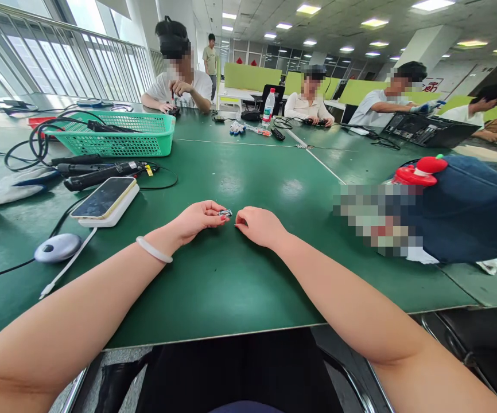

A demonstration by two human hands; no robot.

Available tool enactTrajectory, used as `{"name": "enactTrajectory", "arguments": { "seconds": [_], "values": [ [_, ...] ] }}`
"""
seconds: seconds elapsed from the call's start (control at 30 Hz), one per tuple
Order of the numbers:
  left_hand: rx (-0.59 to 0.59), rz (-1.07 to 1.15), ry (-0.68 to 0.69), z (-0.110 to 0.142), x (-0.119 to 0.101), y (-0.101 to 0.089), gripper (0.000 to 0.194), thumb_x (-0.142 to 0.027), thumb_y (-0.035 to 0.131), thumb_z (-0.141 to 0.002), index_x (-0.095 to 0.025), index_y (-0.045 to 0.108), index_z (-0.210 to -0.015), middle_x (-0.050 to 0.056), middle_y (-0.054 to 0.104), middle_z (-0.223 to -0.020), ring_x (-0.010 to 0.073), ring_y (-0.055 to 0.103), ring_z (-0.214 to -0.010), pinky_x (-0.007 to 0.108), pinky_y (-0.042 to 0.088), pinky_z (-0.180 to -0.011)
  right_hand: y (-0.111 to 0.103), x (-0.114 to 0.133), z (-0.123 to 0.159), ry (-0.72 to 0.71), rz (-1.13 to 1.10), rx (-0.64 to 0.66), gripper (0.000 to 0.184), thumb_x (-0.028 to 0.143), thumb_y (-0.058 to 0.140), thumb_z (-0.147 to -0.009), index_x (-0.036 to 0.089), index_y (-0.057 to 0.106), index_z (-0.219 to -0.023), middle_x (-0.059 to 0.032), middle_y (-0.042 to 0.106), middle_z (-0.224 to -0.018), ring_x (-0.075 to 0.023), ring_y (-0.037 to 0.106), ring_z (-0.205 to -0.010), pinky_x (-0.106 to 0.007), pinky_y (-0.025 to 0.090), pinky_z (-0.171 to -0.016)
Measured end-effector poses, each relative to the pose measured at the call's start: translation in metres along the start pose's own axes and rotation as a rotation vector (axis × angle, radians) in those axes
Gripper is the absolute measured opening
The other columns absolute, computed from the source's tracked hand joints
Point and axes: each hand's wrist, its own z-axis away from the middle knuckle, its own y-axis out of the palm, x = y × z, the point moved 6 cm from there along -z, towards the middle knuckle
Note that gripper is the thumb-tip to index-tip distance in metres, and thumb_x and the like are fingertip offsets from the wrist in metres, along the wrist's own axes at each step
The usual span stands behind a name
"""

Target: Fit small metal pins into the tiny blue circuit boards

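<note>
My left hand [202, 222], with a white bangle on its wrist, pinches a small dark and silver piece, perhaps a tiny circuit board [225, 213], between thumb and fingers just above the table. Close on its right is my right hand [260, 225], fingers curled together with the tips pointing at the small piece. A slight gap separates the right fingertips from it. Whatever those fingers may hold is hidden or too small to make out. Both forearms reach in over the front edge of the green table [231, 287].
At left lie a phone [105, 198] on a white box, a grey puck-shaped device [58, 248], black handheld tools [102, 174], cables, gloves [11, 186] and a green basket [115, 133]. A dark blue bag [472, 212] is at right. Several people sit across the table, near a bottle [268, 109].
</note>
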Motion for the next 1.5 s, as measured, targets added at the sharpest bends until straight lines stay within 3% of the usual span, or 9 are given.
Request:
{"name": "enactTrajectory", "arguments": {
  "seconds": [0.17, 0.33, 0.5, 0.73, 0.9, 1.03, 1.17, 1.5],
  "values": [
    [-0.007, -0.010, 0.006, 0.000, -0.001, 0.000, 0.037, -0.020, 0.080, -0.053, -0.014, 0.059, -0.083, 0.005, 0.069, -0.081, 0.0125, 0.062, -0.073, 0.028, 0.044, -0.069, -0.003, 0.007, 0.000, -0.044, 0.165, -0.001, 0.018, 0.023, 0.047, -0.085, 0.021, 0.064, -0.079, -0.0012, 0.064, -0.084, -0.0128, 0.057, -0.073, -0.024, 0.034, -0.058],
    [-0.034, -0.025, -0.008, 0.000, 0.000, -0.001, 0.036, -0.018, 0.080, -0.053, -0.014, 0.059, -0.083, 0.004, 0.069, -0.079, 0.0121, 0.061, -0.072, 0.026, 0.043, -0.066, -0.003, 0.008, 0.003, -0.096, 0.169, 0.036, 0.021, 0.025, 0.046, -0.085, 0.023, 0.066, -0.082, -0.0010, 0.066, -0.087, -0.0142, 0.058, -0.077, -0.025, 0.036, -0.061],
    [-0.036, -0.050, -0.002, -0.001, 0.001, -0.001, 0.036, -0.018, 0.079, -0.053, -0.013, 0.059, -0.083, 0.005, 0.069, -0.080, 0.0127, 0.061, -0.072, 0.027, 0.044, -0.066, -0.007, 0.005, 0.004, -0.056, 0.111, 0.029, 0.015, 0.026, 0.050, -0.084, 0.023, 0.065, -0.085, -0.0006, 0.065, -0.088, -0.0135, 0.057, -0.077, -0.024, 0.036, -0.061],
    [-0.015, -0.112, 0.018, 0.001, -0.001, 0.001, 0.032, -0.017, 0.079, -0.055, -0.013, 0.061, -0.082, 0.003, 0.068, -0.073, 0.0125, 0.062, -0.071, 0.032, 0.046, -0.079, 0.002, -0.003, 0.000, 0.008, 0.072, 0.030, 0.016, 0.023, 0.050, -0.085, 0.022, 0.064, -0.077, -0.0018, 0.064, -0.085, -0.0135, 0.056, -0.072, -0.026, 0.034, -0.058],
    [0.011, -0.160, 0.030, 0.001, -0.001, 0.004, 0.030, -0.019, 0.077, -0.058, -0.013, 0.062, -0.083, 0.003, 0.068, -0.072, 0.0135, 0.062, -0.071, 0.034, 0.046, -0.081, -0.008, -0.007, 0.001, 0.068, 0.049, -0.105, 0.019, 0.021, 0.046, -0.087, 0.021, 0.063, -0.081, -0.0031, 0.062, -0.086, -0.0132, 0.055, -0.073, -0.025, 0.035, -0.060],
    [0.018, -0.184, 0.025, 0.002, -0.001, 0.004, 0.030, -0.020, 0.077, -0.058, -0.013, 0.061, -0.083, 0.004, 0.069, -0.076, 0.0143, 0.063, -0.075, 0.034, 0.046, -0.082, -0.020, 0.007, 0.005, -0.009, -0.033, -0.242, 0.021, 0.022, 0.042, -0.090, 0.020, 0.062, -0.084, -0.0019, 0.062, -0.087, -0.0121, 0.054, -0.073, -0.024, 0.035, -0.061],
    [0.038, -0.188, 0.034, 0.001, 0.000, 0.004, 0.031, -0.022, 0.077, -0.056, -0.014, 0.060, -0.081, 0.003, 0.069, -0.077, 0.0146, 0.063, -0.075, 0.035, 0.046, -0.082, -0.016, 0.019, 0.006, -0.086, -0.057, -0.251, 0.020, 0.022, 0.042, -0.090, 0.020, 0.062, -0.085, -0.0013, 0.062, -0.088, -0.0113, 0.054, -0.074, -0.023, 0.035, -0.062],
    [0.051, -0.180, 0.027, 0.001, 0.001, 0.004, 0.031, -0.021, 0.077, -0.056, -0.015, 0.060, -0.081, 0.002, 0.069, -0.076, 0.0143, 0.063, -0.075, 0.034, 0.046, -0.081, -0.017, 0.021, 0.007, -0.076, -0.080, -0.242, 0.024, 0.023, 0.041, -0.091, 0.020, 0.064, -0.087, -0.0022, 0.063, -0.090, -0.0125, 0.056, -0.078, -0.023, 0.037, -0.066]
  ]
}}
